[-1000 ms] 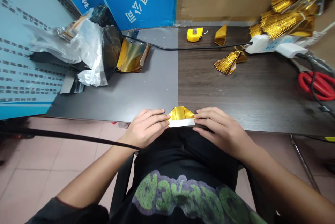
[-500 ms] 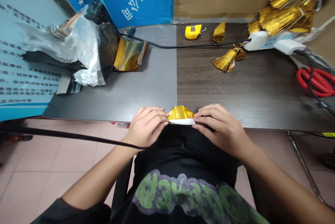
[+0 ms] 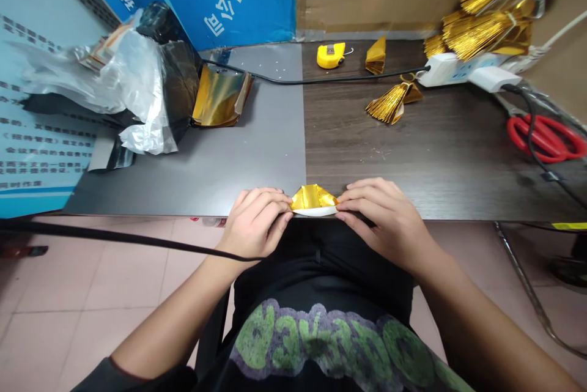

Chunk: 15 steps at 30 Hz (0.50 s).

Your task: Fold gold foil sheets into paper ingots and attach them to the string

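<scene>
A small folded piece of gold foil paper with a white underside lies at the near edge of the table. My left hand pinches its left end with curled fingers. My right hand pinches its right end, fingers pressed together on the fold. Both hands rest against the table edge, just above my lap.
A stack of gold foil sheets lies beside a crumpled plastic bag at the left. A yellow tape measure, gold tassels, a power strip with cables and red scissors sit further back and right.
The white lower flap of the gold paper has been folded narrower under my fingertips. Both hands stay at its ends; the view has drifted slightly.
</scene>
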Tool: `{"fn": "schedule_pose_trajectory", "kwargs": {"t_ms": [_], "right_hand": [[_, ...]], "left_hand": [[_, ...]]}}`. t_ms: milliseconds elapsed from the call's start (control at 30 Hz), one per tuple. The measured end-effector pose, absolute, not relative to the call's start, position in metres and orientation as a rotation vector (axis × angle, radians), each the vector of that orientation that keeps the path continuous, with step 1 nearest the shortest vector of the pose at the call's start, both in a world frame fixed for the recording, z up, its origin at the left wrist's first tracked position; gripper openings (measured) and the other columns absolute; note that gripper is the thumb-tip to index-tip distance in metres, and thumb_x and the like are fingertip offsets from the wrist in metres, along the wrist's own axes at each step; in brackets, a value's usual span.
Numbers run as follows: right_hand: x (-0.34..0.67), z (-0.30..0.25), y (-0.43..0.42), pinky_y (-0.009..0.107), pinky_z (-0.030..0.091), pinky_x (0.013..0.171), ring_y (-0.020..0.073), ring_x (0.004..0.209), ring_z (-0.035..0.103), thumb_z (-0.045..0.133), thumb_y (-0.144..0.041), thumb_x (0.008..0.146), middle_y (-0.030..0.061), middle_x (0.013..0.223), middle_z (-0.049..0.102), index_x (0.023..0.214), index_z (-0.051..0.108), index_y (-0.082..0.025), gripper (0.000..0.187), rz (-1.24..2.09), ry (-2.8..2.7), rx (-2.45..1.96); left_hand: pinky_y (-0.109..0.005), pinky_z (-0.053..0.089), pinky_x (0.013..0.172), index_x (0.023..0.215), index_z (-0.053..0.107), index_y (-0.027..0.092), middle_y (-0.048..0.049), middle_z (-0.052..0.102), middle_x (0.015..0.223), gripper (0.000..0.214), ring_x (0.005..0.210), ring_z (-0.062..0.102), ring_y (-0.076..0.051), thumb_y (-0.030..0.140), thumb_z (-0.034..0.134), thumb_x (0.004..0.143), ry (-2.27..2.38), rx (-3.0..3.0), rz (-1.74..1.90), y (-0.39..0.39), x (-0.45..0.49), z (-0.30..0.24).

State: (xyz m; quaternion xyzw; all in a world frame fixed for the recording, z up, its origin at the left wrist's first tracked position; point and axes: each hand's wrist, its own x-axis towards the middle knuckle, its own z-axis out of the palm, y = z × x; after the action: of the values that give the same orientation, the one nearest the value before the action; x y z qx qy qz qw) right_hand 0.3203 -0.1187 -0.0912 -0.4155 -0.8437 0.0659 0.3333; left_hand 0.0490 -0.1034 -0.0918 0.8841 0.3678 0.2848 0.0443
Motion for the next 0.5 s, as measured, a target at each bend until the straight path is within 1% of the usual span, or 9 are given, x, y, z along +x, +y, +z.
{"fn": "schedule_pose_trajectory", "kwargs": {"t_ms": [167,333,433,500], "right_hand": [[0.3218,-0.091,-0.1188,0.039,0.05,0.083,0.0225,0.096,0.067,0.072,-0.018,0.091,0.0017,0.094,0.078,0.092,0.07,-0.02,0.003,0.162,-2.192,-1.09],[0.32,-0.0892,-0.1183,0.038,0.049,0.083,0.0217,0.095,0.067,0.07,-0.017,0.093,0.0009,0.095,0.077,0.093,0.068,-0.02,0.003,0.132,-2.212,-1.1],[0.3178,-0.0872,-0.118,0.038,0.048,0.081,0.0214,0.093,0.066,0.068,-0.017,0.094,0.0021,0.093,0.075,0.092,0.067,-0.019,0.003,0.108,-2.219,-1.116],[0.3164,-0.0866,-0.1177,0.038,0.048,0.081,0.0225,0.096,0.065,0.066,-0.017,0.094,0.0034,0.094,0.074,0.092,0.066,-0.019,0.003,0.095,-2.216,-1.129]], "left_hand": [[-0.031,0.048,0.087,0.098,0.064,0.02,0.001,0.077,0.103,0.013,0.107,0.07,-0.017,0.02,0.073,0.089,1.067,2.712,0.937,-0.1023,0.0483,-0.0931],[-0.031,0.047,0.086,0.098,0.065,0.019,0.0017,0.077,0.1,0.009,0.104,0.07,-0.017,0.016,0.07,0.09,1.097,2.683,0.955,-0.1028,0.0505,-0.0925],[-0.031,0.045,0.087,0.097,0.065,0.019,0.0003,0.076,0.102,0.007,0.104,0.068,-0.017,0.017,0.068,0.091,1.142,2.663,0.909,-0.1037,0.0517,-0.0916],[-0.031,0.045,0.086,0.096,0.064,0.019,-0.0013,0.074,0.102,0.005,0.104,0.066,-0.017,0.017,0.066,0.092,1.176,2.652,0.89,-0.1043,0.0524,-0.0907]]}}
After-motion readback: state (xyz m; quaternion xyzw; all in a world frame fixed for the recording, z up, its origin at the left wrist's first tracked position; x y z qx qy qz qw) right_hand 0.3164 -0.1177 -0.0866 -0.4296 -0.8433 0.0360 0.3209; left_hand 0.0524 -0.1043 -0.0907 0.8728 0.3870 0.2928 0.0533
